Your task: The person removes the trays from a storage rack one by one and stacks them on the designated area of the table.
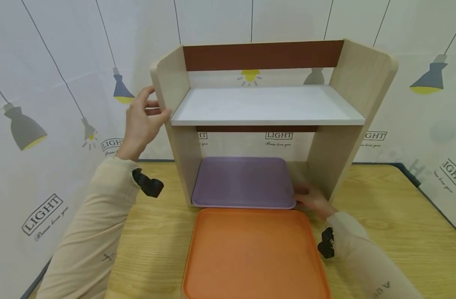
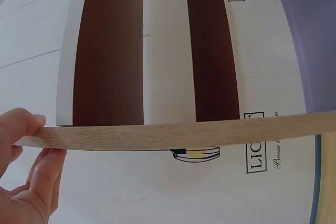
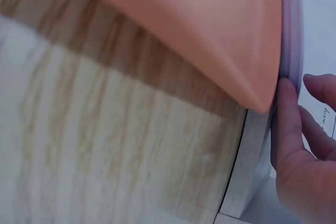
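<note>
A light wood shelf unit [image 1: 366,87] with a white shelf board [image 1: 269,106] and brown back rails stands on the table. In the head view my left hand [image 1: 143,120] holds its left side panel. The left wrist view shows thumb and fingers of that hand [image 2: 31,166] on opposite faces of the panel [image 2: 157,136]. A purple tray [image 1: 244,182] lies in the lower bay between the side panels. At its right front corner, my right hand [image 1: 314,201] pinches the rim [image 3: 290,40], with the index finger [image 3: 289,114] against the edge and the thumb close over it.
An orange tray [image 1: 256,253] lies on the wood-patterned table [image 1: 153,241], directly in front of the purple one. Behind the shelf unit hangs a white cloth [image 1: 220,25] printed with lamps. Black wrist cameras [image 1: 148,183] sit on both sleeves.
</note>
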{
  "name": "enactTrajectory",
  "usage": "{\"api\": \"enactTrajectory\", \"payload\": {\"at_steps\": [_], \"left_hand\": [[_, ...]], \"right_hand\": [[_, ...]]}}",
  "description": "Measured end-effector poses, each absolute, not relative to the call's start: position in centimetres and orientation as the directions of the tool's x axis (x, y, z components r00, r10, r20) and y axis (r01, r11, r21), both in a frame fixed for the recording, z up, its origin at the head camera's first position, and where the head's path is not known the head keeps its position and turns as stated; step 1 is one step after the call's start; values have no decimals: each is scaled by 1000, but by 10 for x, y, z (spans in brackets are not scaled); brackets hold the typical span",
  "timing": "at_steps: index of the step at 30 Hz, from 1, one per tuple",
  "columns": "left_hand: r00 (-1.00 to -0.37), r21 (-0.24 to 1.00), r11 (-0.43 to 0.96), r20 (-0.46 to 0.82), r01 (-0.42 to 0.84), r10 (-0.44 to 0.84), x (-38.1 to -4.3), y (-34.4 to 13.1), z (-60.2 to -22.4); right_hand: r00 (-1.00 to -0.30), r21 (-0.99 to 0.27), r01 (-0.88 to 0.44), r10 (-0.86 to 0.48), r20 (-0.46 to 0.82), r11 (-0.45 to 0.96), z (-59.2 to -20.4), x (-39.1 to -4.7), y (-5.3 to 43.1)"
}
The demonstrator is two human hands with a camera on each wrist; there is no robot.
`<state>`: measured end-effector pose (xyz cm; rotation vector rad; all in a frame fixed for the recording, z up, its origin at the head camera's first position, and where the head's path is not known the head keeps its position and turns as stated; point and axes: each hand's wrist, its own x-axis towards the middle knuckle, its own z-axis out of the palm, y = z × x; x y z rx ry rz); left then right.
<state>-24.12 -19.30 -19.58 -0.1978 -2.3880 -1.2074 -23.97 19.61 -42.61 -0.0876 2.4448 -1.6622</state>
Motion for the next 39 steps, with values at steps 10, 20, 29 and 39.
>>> {"api": "enactTrajectory", "payload": {"at_steps": [10,20,29,39], "left_hand": [[-886,727,608,456,319,-81,-240,-192,-196],[-879,725,598,472,342,-69,-242,-193,-196],[-880,720,603,471,343,-63,-241,-194,-198],[-883,722,609,464,330,-72,-241,-193,-197]], "right_hand": [[-985,-922,40,-141,-101,385,-429,-241,195],[-985,-913,-36,-168,-36,406,-425,-233,194],[-986,-828,-119,-165,32,549,-430,-221,198],[-991,-846,-87,-129,21,527,-426,-197,194]]}}
